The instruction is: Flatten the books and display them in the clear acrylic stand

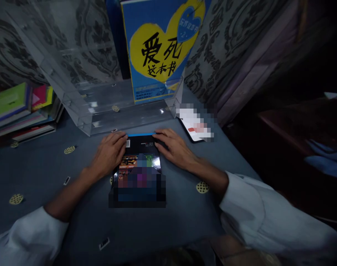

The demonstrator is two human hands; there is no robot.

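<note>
A glossy black book (139, 146) lies on the table below the clear stand, with a barcode near its far left corner and a blue strip along its far edge. Colourful pictures cover its middle; the near part is pixelated. My left hand (110, 149) grips the book's far left corner, fingers bent and close together. At the opposite corner, my right hand (175, 147) holds the edge between fingers and thumb. Both hands rest low, close to the tabletop. The fingertips are partly hidden at the book's edges.
A clear acrylic stand (102, 125) holds a blue-and-yellow book (157, 51) upright at its right end. Right of the stand lies a phone (192, 127), partly pixelated. Stacked books (21, 111) occupy the left. The grey patterned cloth (82, 207) covers the table, and a patterned curtain (212, 48) hangs behind.
</note>
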